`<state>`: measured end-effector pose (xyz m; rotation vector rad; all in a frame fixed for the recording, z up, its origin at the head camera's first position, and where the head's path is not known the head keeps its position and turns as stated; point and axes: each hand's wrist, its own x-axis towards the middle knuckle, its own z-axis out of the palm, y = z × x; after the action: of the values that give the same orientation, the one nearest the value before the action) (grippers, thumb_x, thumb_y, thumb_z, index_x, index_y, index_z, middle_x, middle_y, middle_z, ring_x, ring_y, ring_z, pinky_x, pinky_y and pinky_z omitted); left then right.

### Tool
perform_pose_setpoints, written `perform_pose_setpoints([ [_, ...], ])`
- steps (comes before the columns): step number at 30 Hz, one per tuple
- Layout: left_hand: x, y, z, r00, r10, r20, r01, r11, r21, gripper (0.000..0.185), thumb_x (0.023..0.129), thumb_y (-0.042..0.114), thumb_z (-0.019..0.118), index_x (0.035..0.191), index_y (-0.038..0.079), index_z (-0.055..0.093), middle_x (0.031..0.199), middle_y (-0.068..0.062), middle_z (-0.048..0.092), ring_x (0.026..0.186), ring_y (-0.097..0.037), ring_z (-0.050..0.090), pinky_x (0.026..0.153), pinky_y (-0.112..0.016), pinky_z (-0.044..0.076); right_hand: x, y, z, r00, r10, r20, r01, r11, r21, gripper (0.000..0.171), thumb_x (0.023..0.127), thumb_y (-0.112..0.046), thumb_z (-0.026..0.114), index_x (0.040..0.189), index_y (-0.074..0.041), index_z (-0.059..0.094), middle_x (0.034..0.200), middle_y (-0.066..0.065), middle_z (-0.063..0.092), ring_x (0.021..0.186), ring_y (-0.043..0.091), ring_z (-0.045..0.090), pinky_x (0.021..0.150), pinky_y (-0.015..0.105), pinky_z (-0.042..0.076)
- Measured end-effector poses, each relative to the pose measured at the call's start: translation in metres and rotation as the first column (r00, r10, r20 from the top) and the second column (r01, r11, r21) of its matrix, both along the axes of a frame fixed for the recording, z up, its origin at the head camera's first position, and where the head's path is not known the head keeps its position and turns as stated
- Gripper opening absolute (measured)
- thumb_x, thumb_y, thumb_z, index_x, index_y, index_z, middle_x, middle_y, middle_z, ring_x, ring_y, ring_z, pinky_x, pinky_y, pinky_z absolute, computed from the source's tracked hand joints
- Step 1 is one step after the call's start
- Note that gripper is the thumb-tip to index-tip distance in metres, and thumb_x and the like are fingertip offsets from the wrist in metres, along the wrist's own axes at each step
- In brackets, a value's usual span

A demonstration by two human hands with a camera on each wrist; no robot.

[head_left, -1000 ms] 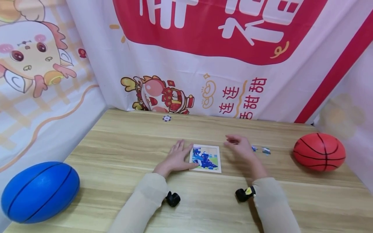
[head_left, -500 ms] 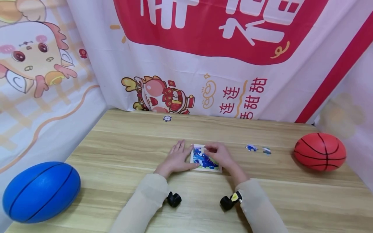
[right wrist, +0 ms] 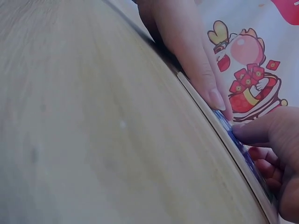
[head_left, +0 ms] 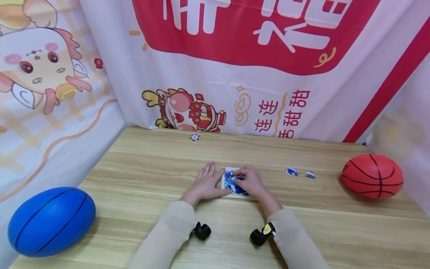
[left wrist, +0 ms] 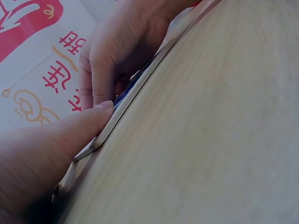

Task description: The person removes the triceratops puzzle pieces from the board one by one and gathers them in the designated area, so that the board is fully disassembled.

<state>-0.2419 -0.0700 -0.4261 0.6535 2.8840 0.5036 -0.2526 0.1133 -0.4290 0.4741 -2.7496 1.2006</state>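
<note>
Two puzzle pieces point(head_left: 292, 171) to pinch by edges, likely light, stiff. See left hand point(head_left: 206, 185) spread; cannot tell grip of right hand point(head_left: 251, 182).

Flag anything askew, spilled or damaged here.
No spill or damage shows. The cartoon face on the left cloth is upside down, mouth above eyes. Two loose puzzle pieces lie right of the puzzle frame, probably just unplaced.
</note>
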Motion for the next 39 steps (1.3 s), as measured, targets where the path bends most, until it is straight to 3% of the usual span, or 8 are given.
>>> perform_pose_setpoints([
  [6, 0.001, 0.001, 0.001, 1.0, -0.001, 0.003, 0.001, 1.0, 0.0, 0.086, 0.072, 0.069, 0.041, 0.138, 0.019, 0.019, 0.141, -0.017, -0.001, 0.127, -0.028, -0.006, 0.1, -0.043, 0.0, -0.001, -0.005, 0.001, 0.999, -0.043, 0.021, 0.043, 0.999, 0.032, 0.015, 0.071, -0.012, 0.069, 0.084, -0.006, 0.066, 0.082, 0.001, 0.053, 0.079, 0.018, 0.049, 0.072, 0.035, 0.039],
  [14, 0.001, 0.0, 0.002, 1.0, 0.0, -0.002, 0.0, 1.0, 0.005, 0.086, 0.072, 0.069, 0.041, 0.138, 0.019, 0.02, 0.142, -0.018, 0.0, 0.127, -0.029, -0.006, 0.1, -0.042, 0.0, 0.001, -0.01, 0.003, 0.993, -0.109, 0.049, 0.106, 0.992, 0.064, 0.013, 0.072, -0.016, 0.068, 0.082, -0.009, 0.065, 0.084, 0.001, 0.052, 0.085, 0.02, 0.045, 0.079, 0.04, 0.03],
  [39, 0.002, 0.0, 0.003, 1.0, -0.005, 0.013, 0.005, 1.0, 0.017, 0.086, 0.072, 0.068, 0.043, 0.138, 0.018, 0.02, 0.141, -0.018, -0.001, 0.127, -0.029, -0.007, 0.1, -0.043, 0.0, 0.001, -0.013, 0.003, 0.989, -0.139, 0.051, 0.136, 0.989, 0.057, 0.009, 0.072, -0.013, 0.067, 0.08, -0.01, 0.064, 0.081, 0.001, 0.051, 0.084, 0.021, 0.044, 0.081, 0.04, 0.027],
])
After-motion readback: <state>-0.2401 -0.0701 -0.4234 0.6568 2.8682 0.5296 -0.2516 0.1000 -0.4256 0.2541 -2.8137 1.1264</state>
